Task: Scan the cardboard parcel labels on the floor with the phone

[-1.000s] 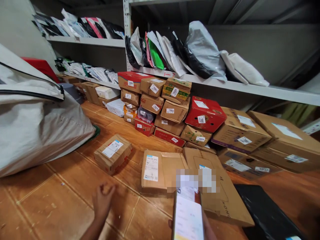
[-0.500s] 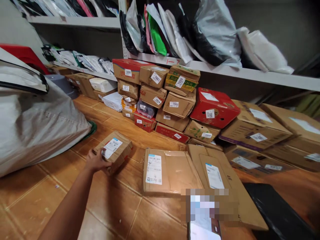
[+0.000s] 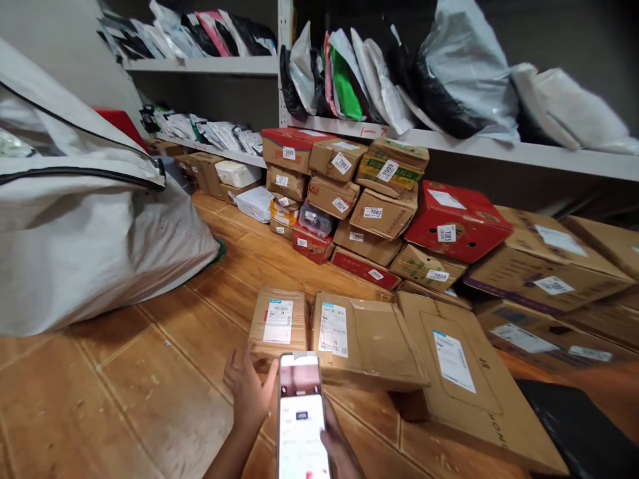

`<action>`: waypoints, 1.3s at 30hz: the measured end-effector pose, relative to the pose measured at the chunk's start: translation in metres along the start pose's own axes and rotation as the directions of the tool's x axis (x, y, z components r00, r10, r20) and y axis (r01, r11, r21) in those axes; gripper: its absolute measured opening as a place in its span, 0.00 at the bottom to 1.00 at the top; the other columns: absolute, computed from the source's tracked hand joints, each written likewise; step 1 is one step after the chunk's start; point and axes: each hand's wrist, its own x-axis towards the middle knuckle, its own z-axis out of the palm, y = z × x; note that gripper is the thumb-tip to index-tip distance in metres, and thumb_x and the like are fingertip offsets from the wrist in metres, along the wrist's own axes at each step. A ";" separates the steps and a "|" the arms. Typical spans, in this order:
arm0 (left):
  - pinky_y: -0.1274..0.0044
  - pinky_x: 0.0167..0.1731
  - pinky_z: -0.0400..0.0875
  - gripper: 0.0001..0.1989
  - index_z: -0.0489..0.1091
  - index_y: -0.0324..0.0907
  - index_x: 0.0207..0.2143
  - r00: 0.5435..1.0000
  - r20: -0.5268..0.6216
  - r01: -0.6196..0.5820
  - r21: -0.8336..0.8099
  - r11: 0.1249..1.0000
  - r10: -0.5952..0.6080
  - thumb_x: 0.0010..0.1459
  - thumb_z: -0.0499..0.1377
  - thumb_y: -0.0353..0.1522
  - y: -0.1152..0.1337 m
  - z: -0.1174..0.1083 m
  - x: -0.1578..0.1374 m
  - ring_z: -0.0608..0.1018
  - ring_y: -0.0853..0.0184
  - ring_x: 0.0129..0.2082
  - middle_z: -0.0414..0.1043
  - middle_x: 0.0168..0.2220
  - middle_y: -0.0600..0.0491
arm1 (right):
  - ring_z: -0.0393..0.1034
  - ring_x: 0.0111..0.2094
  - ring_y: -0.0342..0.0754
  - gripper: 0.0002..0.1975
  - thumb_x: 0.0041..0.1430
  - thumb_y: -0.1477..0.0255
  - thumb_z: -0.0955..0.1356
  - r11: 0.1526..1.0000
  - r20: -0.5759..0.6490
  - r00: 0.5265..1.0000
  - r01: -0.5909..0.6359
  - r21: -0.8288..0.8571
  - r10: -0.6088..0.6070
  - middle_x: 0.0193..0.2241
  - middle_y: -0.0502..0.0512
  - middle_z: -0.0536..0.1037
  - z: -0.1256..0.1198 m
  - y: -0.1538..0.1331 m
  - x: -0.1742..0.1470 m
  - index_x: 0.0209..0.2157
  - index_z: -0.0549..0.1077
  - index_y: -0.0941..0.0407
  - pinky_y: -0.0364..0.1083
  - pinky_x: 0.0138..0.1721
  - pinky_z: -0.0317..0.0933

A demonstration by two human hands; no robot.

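Observation:
My right hand (image 3: 335, 444) holds a smartphone (image 3: 301, 416) upright at the bottom centre, its screen lit. My left hand (image 3: 248, 387) sits just left of the phone with fingers spread, touching the near edge of a small cardboard parcel (image 3: 279, 321) with a white label. That parcel lies flat on the tiled floor, against a medium flat parcel (image 3: 364, 339). A large flat cardboard box (image 3: 469, 379) lies to the right of both.
A big grey fabric sack (image 3: 84, 226) fills the left. Stacked numbered boxes (image 3: 369, 213) stand against the shelf (image 3: 479, 150), which holds plastic mailer bags. More large boxes (image 3: 549, 273) are at right. A black bag (image 3: 579, 426) lies at lower right.
My left hand reached out to the small parcel, took it and pulled it right, beside the medium parcel. The phone rose back into view at the centre.

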 end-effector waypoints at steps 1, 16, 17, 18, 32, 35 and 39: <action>0.54 0.57 0.53 0.29 0.58 0.35 0.54 0.999 -0.040 -0.007 -0.087 0.996 0.003 0.57 0.49 0.46 -0.008 -0.005 -0.001 0.52 0.45 0.60 0.45 0.55 0.34 | 0.73 0.46 0.59 0.32 0.38 0.55 0.75 0.996 0.006 0.999 -0.054 0.075 0.054 0.45 0.53 0.80 0.012 0.001 0.010 0.47 0.70 0.48 0.57 0.44 0.67; 0.55 0.48 0.63 0.18 0.62 0.41 0.44 0.969 -0.248 -0.078 -0.315 0.946 -0.002 0.59 0.49 0.44 -0.047 -0.025 -0.031 0.64 0.54 0.47 0.59 0.42 0.46 | 0.76 0.39 0.58 0.36 0.48 0.46 0.66 0.998 0.053 0.996 -0.068 -0.014 0.069 0.41 0.61 0.81 0.076 -0.013 0.076 0.49 0.70 0.59 0.54 0.40 0.67; 0.56 0.48 0.63 0.18 0.62 0.41 0.44 0.969 -0.248 -0.084 -0.315 0.945 0.004 0.59 0.49 0.44 -0.047 -0.025 -0.031 0.64 0.54 0.47 0.59 0.42 0.46 | 0.75 0.42 0.60 0.37 0.47 0.46 0.66 0.998 0.054 0.996 -0.066 -0.021 0.067 0.41 0.61 0.81 0.076 -0.012 0.077 0.50 0.69 0.59 0.55 0.40 0.68; 0.56 0.48 0.63 0.17 0.62 0.42 0.44 0.968 -0.252 -0.090 -0.314 0.945 0.008 0.59 0.49 0.44 -0.048 -0.025 -0.031 0.64 0.54 0.47 0.59 0.42 0.46 | 0.73 0.46 0.60 0.37 0.46 0.46 0.67 0.998 0.056 0.996 -0.062 -0.025 0.063 0.41 0.61 0.81 0.076 -0.013 0.078 0.51 0.68 0.58 0.55 0.41 0.68; 0.56 0.48 0.63 0.18 0.63 0.41 0.44 0.966 -0.257 -0.092 -0.314 0.945 0.009 0.58 0.50 0.44 -0.055 -0.025 -0.028 0.65 0.54 0.47 0.60 0.43 0.46 | 0.76 0.38 0.59 0.35 0.48 0.47 0.67 0.998 0.074 0.997 -0.031 -0.056 0.035 0.39 0.59 0.82 0.078 -0.018 0.075 0.51 0.67 0.55 0.56 0.42 0.67; 0.56 0.48 0.63 0.17 0.62 0.41 0.43 0.968 -0.251 -0.094 -0.319 0.943 0.012 0.58 0.50 0.44 -0.053 -0.023 -0.029 0.65 0.55 0.46 0.60 0.42 0.46 | 0.76 0.39 0.59 0.33 0.48 0.48 0.67 0.999 0.083 0.996 -0.007 -0.043 0.010 0.38 0.58 0.82 0.078 -0.020 0.073 0.51 0.66 0.54 0.55 0.40 0.68; 0.55 0.47 0.64 0.17 0.62 0.41 0.43 0.974 -0.225 -0.090 -0.333 0.939 0.014 0.58 0.50 0.44 -0.054 -0.021 -0.031 0.65 0.55 0.46 0.60 0.41 0.46 | 0.76 0.37 0.55 0.32 0.48 0.63 0.70 0.999 0.143 0.989 0.039 0.012 -0.040 0.38 0.53 0.82 0.078 -0.029 0.059 0.55 0.62 0.52 0.50 0.39 0.66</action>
